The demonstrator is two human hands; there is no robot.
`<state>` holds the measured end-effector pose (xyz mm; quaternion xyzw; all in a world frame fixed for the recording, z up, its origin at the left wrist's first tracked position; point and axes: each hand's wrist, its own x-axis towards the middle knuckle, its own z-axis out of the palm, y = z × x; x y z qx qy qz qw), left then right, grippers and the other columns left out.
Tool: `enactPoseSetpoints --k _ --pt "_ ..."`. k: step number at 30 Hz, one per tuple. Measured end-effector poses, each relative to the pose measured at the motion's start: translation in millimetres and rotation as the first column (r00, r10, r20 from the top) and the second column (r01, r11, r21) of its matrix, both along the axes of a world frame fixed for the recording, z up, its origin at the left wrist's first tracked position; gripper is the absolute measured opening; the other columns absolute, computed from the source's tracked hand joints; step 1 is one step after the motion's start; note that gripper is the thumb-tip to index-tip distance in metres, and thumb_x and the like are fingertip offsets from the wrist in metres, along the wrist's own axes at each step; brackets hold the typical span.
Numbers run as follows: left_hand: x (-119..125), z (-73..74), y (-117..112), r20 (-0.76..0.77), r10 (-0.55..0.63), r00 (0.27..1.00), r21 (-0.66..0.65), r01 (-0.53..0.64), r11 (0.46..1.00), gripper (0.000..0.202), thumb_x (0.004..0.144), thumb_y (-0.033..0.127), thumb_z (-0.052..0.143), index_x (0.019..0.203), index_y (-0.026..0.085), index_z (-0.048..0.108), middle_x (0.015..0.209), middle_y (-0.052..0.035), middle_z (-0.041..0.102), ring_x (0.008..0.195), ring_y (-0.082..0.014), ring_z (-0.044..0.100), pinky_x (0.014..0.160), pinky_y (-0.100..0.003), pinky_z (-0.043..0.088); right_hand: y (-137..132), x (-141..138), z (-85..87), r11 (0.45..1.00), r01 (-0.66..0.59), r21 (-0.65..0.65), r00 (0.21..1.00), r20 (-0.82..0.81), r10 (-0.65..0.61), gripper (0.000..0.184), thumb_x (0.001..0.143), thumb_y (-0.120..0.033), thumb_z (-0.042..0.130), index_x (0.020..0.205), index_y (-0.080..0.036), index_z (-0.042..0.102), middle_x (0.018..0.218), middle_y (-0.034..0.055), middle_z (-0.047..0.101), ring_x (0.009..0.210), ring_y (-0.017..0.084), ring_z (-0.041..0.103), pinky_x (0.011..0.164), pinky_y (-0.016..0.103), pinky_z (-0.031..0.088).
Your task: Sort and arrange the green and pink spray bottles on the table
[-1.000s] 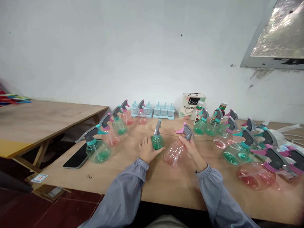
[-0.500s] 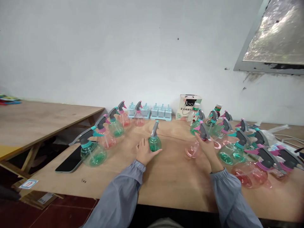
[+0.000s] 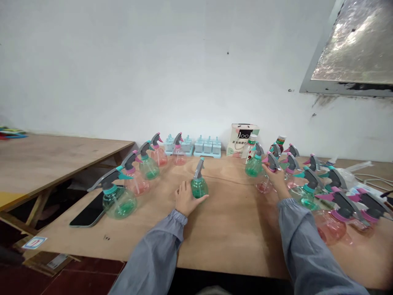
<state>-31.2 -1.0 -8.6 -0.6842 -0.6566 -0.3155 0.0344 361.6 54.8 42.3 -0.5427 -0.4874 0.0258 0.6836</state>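
My left hand (image 3: pixel 185 198) wraps round a small green spray bottle (image 3: pixel 199 182) with a grey trigger head, which stands upright mid-table. My right hand (image 3: pixel 278 178) grips a pink spray bottle (image 3: pixel 265 180) by its neck, holding it upright at the left edge of a crowd of bottles on the right. Both arms wear grey sleeves.
The wooden table (image 3: pixel 221 229) carries a row of spray bottles (image 3: pixel 135 180) on the left and many more (image 3: pixel 334 196) on the right. A black phone (image 3: pixel 87 213) lies by the left edge. Blue moulds (image 3: pixel 196 145) and a small carton (image 3: pixel 241 141) stand at the wall. A second table (image 3: pixel 46 155) lies to the left.
My right hand carried the pink bottle from the middle of the table rightward to the bottle group and turned it upright. My left hand stayed on the green bottle.
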Motion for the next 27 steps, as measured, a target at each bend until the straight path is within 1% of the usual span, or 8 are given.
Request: enactPoseSetpoints --k 4,8,10,11,14,19,22,27 --pt "-1.0 -2.5 2.0 0.004 0.002 1.0 0.018 -0.002 1.0 0.084 0.067 0.067 0.077 0.129 0.016 0.053 0.118 -0.0148 0.063 0.116 -0.0346 0.062 0.092 -0.043 0.047 -14.6 -5.1 -6.8 0.981 0.11 0.161 0.987 0.101 -0.127 0.088 0.066 -0.059 0.079 0.139 -0.022 0.048 0.131 0.0151 0.06 0.117 0.032 0.06 0.102 0.055 0.048" --pt "0.7 -4.1 1.1 -0.002 -0.007 1.0 0.04 0.007 0.999 0.087 0.065 0.07 0.078 0.129 0.015 0.055 0.119 -0.0164 0.066 0.116 -0.0356 0.062 0.093 -0.044 0.047 -58.4 -43.2 -24.6 0.889 0.287 0.357 0.931 0.115 -0.346 0.06 0.083 -0.052 0.066 0.136 -0.031 0.046 0.132 0.0119 0.054 0.121 0.031 0.056 0.105 0.057 0.045" --pt "6.5 -5.5 -3.7 -0.026 -0.045 0.999 0.061 0.047 0.997 0.088 0.065 0.073 0.077 0.129 0.016 0.057 0.115 -0.0163 0.068 0.113 -0.0354 0.063 0.095 -0.045 0.046 -76.5 -79.4 -31.1 0.949 0.094 0.301 0.949 0.261 -0.177 0.05 0.086 -0.049 0.065 0.13 -0.03 0.05 0.124 0.0092 0.058 0.115 0.03 0.059 0.101 0.056 0.049" --pt "11.1 -6.7 -7.7 -0.044 -0.071 0.996 0.07 0.074 0.995 0.088 0.065 0.074 0.076 0.128 0.015 0.058 0.113 -0.0163 0.069 0.111 -0.0354 0.064 0.096 -0.046 0.046 -81.7 -100.0 -32.9 0.984 -0.06 0.166 0.945 0.326 0.002 0.048 0.088 -0.046 0.064 0.131 -0.028 0.05 0.127 0.0097 0.059 0.118 0.029 0.059 0.104 0.054 0.048" --pt "29.4 -12.7 -23.8 -0.084 -0.15 0.985 0.097 0.158 0.983 0.089 0.065 0.078 0.073 0.127 0.015 0.061 0.11 -0.0171 0.071 0.106 -0.0354 0.065 0.099 -0.05 0.044 -81.3 -158.2 -34.7 0.937 -0.335 -0.1 0.885 0.307 0.349 0.064 0.085 -0.053 0.067 0.138 -0.023 0.046 0.137 0.0144 0.057 0.13 0.03 0.055 0.111 0.053 0.045" --pt "41.1 -18.6 -39.1 -0.012 -0.37 0.929 0.06 0.37 0.927 0.098 0.063 0.082 0.072 0.135 0.017 0.058 0.121 -0.0183 0.069 0.113 -0.0358 0.063 0.106 -0.054 0.041 -64.2 -199.5 -37.6 0.866 -0.461 -0.193 0.859 0.149 0.491 0.083 0.075 -0.059 0.075 0.142 -0.022 0.045 0.141 0.0174 0.057 0.133 0.034 0.054 0.113 0.054 0.042" --pt "19.1 0.0 -15.1 0.126 -0.433 0.893 0.028 0.433 0.901 0.083 0.084 0.071 0.06 0.15 0.024 0.044 0.139 -0.0151 0.062 0.127 -0.0317 0.059 0.108 -0.05 0.043 -63.2 -194.6 -40.6 0.872 -0.463 -0.159 0.875 0.075 0.478 0.078 0.077 -0.059 0.072 0.141 -0.023 0.046 0.14 0.0159 0.058 0.13 0.033 0.056 0.113 0.053 0.042" --pt "-37.3 68.9 85.4 0.238 -0.113 0.965 0.049 0.105 0.993 0.061 0.097 0.057 0.048 0.152 0.028 0.044 0.163 -0.0155 0.035 0.151 -0.0361 0.032 0.117 -0.059 0.032 -66.6 -184.2 -39.4 0.877 -0.468 -0.111 0.88 0.031 0.474 0.062 0.083 -0.053 0.066 0.136 -0.023 0.053 0.137 0.0144 0.061 0.131 0.031 0.056 0.115 0.053 0.042"
